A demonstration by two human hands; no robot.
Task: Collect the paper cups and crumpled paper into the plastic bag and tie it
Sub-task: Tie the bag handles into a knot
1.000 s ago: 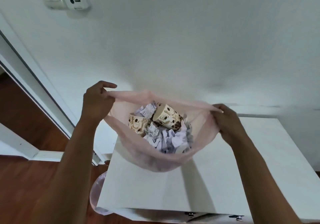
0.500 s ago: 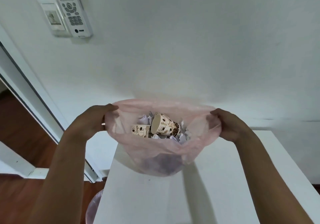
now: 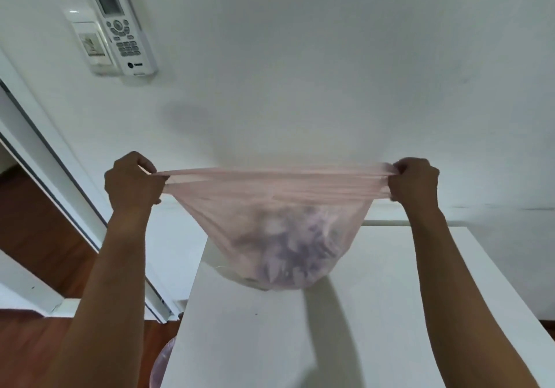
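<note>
Thin, translucent pink plastic bag point(image 3: 279, 225) stretched wide between two fists, mouth pulled flat into a taut, streaky band of gathered film. Left hand point(image 3: 133, 185) at the left end, fingers point(image 3: 145, 164) curled tight round a bunched corner of the film, knuckles up. Right hand point(image 3: 416, 182) at the right end, gripping the opposite corner the same way, plastic pinched into fine pleats at the fist. Both forearms reaching up from the bottom of the view, well apart.

Below the band, sagging into a rounded, soft pouch. Inside, seen blurrily through the film: a jumble of white crumpled paper point(image 3: 295, 251), angular and creased, tinted lilac-grey by the plastic. Paper cups not distinguishable through the haze. Bottom of the pouch right at the smooth, matte white tabletop point(image 3: 375, 312); touching or just clear of it, hard to say. Dark soft shadow on the surface beneath and in front.

Behind, plain white wall. On it, upper left, long white plastic remote control point(image 3: 123, 24) with a grey screen and rounded buttons, seated in a wall holder, beside a small white wall panel point(image 3: 90, 44). Far left, white door frame and glossy reddish-brown wooden floor point(image 3: 36, 237). At the bottom edge, left of the tabletop, a curve of another pink plastic liner point(image 3: 160, 363).
</note>
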